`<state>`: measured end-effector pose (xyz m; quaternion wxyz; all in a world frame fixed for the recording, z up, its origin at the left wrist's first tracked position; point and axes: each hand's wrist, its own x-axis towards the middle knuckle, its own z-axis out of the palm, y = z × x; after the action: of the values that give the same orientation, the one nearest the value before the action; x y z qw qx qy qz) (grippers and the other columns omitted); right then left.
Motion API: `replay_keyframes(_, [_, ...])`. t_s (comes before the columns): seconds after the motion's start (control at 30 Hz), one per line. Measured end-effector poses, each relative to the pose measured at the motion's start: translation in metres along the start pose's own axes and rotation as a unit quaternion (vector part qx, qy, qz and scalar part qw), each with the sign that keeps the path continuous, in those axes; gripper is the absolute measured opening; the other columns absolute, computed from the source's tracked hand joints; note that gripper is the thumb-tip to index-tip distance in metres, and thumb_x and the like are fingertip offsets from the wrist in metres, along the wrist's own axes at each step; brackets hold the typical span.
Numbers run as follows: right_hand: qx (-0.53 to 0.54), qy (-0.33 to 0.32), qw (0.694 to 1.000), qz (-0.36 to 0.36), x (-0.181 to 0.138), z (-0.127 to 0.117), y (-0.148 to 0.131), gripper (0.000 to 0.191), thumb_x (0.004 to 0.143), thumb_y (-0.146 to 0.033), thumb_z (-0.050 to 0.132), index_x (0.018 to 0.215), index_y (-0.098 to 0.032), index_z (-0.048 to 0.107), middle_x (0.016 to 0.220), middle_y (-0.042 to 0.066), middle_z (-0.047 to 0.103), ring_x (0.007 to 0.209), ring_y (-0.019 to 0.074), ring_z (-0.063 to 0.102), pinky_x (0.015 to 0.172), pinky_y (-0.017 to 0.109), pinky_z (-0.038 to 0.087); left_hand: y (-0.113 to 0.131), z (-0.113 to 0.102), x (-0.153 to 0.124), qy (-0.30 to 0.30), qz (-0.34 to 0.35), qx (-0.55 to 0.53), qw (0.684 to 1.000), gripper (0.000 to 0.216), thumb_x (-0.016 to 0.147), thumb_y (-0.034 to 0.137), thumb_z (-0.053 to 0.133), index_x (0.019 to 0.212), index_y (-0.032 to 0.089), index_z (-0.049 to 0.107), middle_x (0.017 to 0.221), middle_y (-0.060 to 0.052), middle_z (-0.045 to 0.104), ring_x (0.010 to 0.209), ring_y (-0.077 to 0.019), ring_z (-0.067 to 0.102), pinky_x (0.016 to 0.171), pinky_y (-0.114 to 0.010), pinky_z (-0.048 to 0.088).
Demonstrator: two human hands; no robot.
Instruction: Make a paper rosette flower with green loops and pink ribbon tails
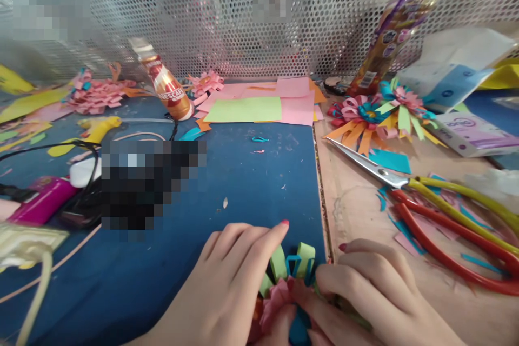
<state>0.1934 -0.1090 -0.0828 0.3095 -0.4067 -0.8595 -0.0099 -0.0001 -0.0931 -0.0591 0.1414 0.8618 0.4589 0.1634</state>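
Observation:
Both my hands meet at the bottom middle over a small paper flower (pixel 290 275) made of green loops, blue loops and a pink crumpled centre. My left hand (pixel 231 286) lies over its left side, fingers curved and stretched along it, thumb pressed at the pink centre. My right hand (pixel 373 292) closes on the flower's right side, fingertips pinching the paper. The flower rests at the near edge of the blue mat (pixel 243 189).
Scissors (pixel 425 184) with yellow and red handles lie to the right on the wooden table. Finished paper flowers (pixel 373 113) sit behind them. Coloured paper sheets (pixel 259 105), a coffee bottle (pixel 168 89), a yellow glue gun (pixel 99 130) and cables (pixel 48 146) are farther back and left. A perforated metal screen (pixel 227 21) stands behind.

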Motion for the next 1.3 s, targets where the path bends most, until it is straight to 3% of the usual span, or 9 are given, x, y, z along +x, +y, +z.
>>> replay_keyframes(0.2, [0.018, 0.025, 0.999, 0.016, -0.001, 0.006, -0.003, 0.030, 0.092, -0.013, 0.042, 0.074, -0.023, 0.064, 0.070, -0.004, 0.065, 0.071, 0.0150, 0.055, 0.076, 0.029, 0.041, 0.002, 0.000, 0.000, 0.012, -0.017, -0.014, 1.000, 0.060, 0.072, 0.010, 0.053, 0.128, 0.024, 0.039, 0.110, -0.005, 0.060, 0.101, -0.0240, 0.053, 0.083, -0.036, 0.045])
replay_keyframes(0.33, [0.059, 0.029, 0.998, 0.017, -0.003, -0.005, -0.004, 0.027, 0.094, -0.015, 0.038, 0.088, -0.023, 0.063, 0.078, -0.001, 0.066, 0.073, 0.0159, 0.056, 0.074, 0.030, 0.043, -0.004, 0.000, 0.001, -0.014, -0.010, -0.090, 0.996, 0.057, 0.076, 0.017, 0.055, 0.130, 0.027, 0.036, 0.108, -0.006, 0.058, 0.096, -0.0224, 0.056, 0.082, -0.035, 0.047])
replay_keyframes(0.43, [0.118, 0.009, 0.992, 0.032, -0.004, -0.015, -0.001, 0.019, 0.090, -0.026, 0.047, 0.107, -0.022, 0.055, 0.092, 0.005, 0.062, 0.081, 0.0190, 0.056, 0.071, 0.031, 0.047, -0.005, 0.001, 0.002, -0.045, -0.068, -0.190, 0.978, 0.062, 0.077, 0.020, 0.056, 0.133, 0.030, 0.031, 0.110, -0.006, 0.054, 0.091, -0.0196, 0.058, 0.080, -0.033, 0.049])
replay_keyframes(0.53, [0.166, 0.009, 0.979, 0.120, -0.002, -0.019, 0.006, 0.036, 0.084, -0.024, 0.053, 0.119, -0.021, 0.045, 0.106, 0.009, 0.054, 0.096, 0.0208, 0.054, 0.078, 0.030, 0.050, -0.003, -0.002, 0.004, -0.078, -0.157, -0.272, 0.946, 0.066, 0.076, 0.017, 0.057, 0.133, 0.035, 0.029, 0.112, -0.003, 0.052, 0.093, -0.0171, 0.058, 0.080, -0.030, 0.049])
replay_keyframes(0.7, [0.300, 0.040, 0.906, 0.297, 0.003, -0.017, 0.019, 0.034, 0.091, -0.036, 0.044, 0.125, -0.032, 0.039, 0.114, 0.003, 0.052, 0.105, 0.0169, 0.052, 0.086, 0.028, 0.048, 0.004, -0.015, 0.023, -0.077, -0.248, -0.407, 0.876, 0.069, 0.074, 0.021, 0.064, 0.134, 0.032, 0.030, 0.114, -0.004, 0.050, 0.082, -0.0143, 0.059, 0.073, -0.028, 0.049])
replay_keyframes(0.8, [0.400, 0.033, 0.851, 0.338, 0.006, -0.021, 0.025, 0.032, 0.092, -0.047, 0.036, 0.121, -0.034, 0.044, 0.115, 0.001, 0.055, 0.101, 0.0162, 0.055, 0.086, 0.029, 0.048, 0.009, -0.022, 0.043, -0.045, -0.294, -0.473, 0.830, 0.067, 0.072, 0.025, 0.069, 0.131, 0.029, 0.038, 0.117, -0.006, 0.052, 0.078, -0.0137, 0.060, 0.070, -0.026, 0.049])
replay_keyframes(1.03, [0.526, 0.031, 0.736, 0.425, 0.015, -0.028, 0.030, 0.053, 0.080, -0.048, 0.060, 0.125, -0.027, 0.042, 0.114, 0.005, 0.061, 0.102, 0.0227, 0.060, 0.086, 0.035, 0.049, 0.026, -0.009, 0.078, 0.029, -0.278, -0.584, 0.762, 0.062, 0.071, 0.021, 0.071, 0.127, 0.028, 0.044, 0.111, -0.007, 0.055, 0.088, -0.0196, 0.062, 0.073, -0.031, 0.052])
replay_keyframes(1.17, [0.555, 0.052, 0.722, 0.410, 0.017, -0.028, 0.031, 0.043, 0.079, -0.044, 0.063, 0.114, -0.022, 0.050, 0.108, 0.006, 0.064, 0.100, 0.0227, 0.062, 0.086, 0.036, 0.050, 0.031, 0.002, 0.077, 0.035, -0.258, -0.613, 0.746, 0.056, 0.076, 0.023, 0.066, 0.127, 0.027, 0.042, 0.110, -0.007, 0.056, 0.096, -0.0219, 0.061, 0.080, -0.035, 0.050])
replay_keyframes(1.3, [0.553, 0.060, 0.717, 0.420, 0.016, -0.029, 0.030, 0.046, 0.080, -0.042, 0.062, 0.118, -0.021, 0.047, 0.102, 0.006, 0.066, 0.094, 0.0224, 0.064, 0.077, 0.035, 0.054, 0.025, 0.001, 0.072, -0.029, -0.214, -0.623, 0.752, 0.054, 0.076, 0.021, 0.066, 0.125, 0.023, 0.043, 0.121, -0.008, 0.055, 0.108, -0.0225, 0.056, 0.092, -0.036, 0.044])
